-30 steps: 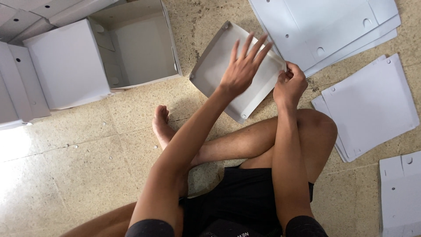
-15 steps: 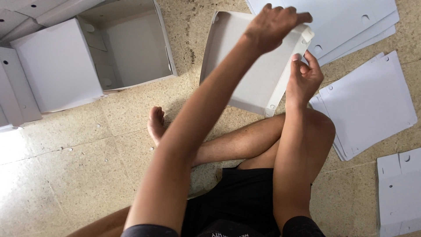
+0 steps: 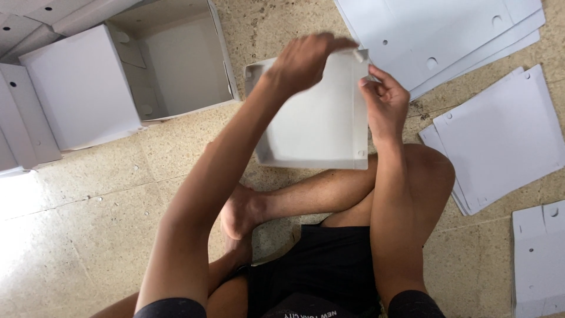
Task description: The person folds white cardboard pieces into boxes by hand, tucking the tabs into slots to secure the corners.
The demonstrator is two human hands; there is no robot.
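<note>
Holding a white cardboard box tray [image 3: 318, 118], the left hand [image 3: 303, 59] grips its top edge; the right hand [image 3: 385, 103] pinches its corner flap. It looks light, thin and bendy, best held by its folded edges.

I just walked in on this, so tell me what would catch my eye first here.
At top centre, the left hand and right hand grip a shallow white cardboard tray held above crossed bare legs. A finished open white box lies at upper left, and flat white cardboard sheets spread along the right.
</note>
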